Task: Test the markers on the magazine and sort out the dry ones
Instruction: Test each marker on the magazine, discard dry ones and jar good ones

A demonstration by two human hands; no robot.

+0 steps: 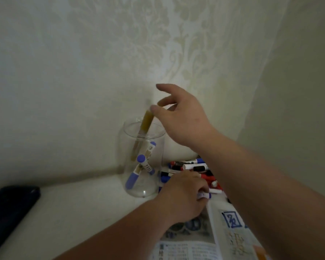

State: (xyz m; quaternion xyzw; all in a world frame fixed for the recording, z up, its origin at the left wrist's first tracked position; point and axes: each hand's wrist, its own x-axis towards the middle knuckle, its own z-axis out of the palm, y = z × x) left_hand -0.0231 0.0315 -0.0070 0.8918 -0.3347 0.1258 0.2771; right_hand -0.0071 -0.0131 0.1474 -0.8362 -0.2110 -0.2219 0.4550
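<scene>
Glass jar [142, 160] stands upright on the white counter [83, 212], close to the patterned wall [120, 44]. We see two blue-capped markers [139, 166] crossed inside it, leaning on the glass. Yellow marker [142, 134] sits tilted, lower half inside the jar, upper half sticking out over the rim. Right hand [180, 117] hovers above the jar, fingers spread wide and loose, thumb tip at the yellow marker's top end; we can't tell if there is any real pinch. Left hand [184, 196] is low, just right of the jar, fingers curled round a white marker [204, 196] with a blue end poking out on the right. Marker pile [191, 169], red, blue and black caps, lies on the counter behind the left hand, just beside the jar. Magazine [227, 228] lies open at bottom right, partly under both forearms, with blue scribbles on the right page. Dark flat object [9, 207] lies at far left of the counter, well apart from the jar.
</scene>
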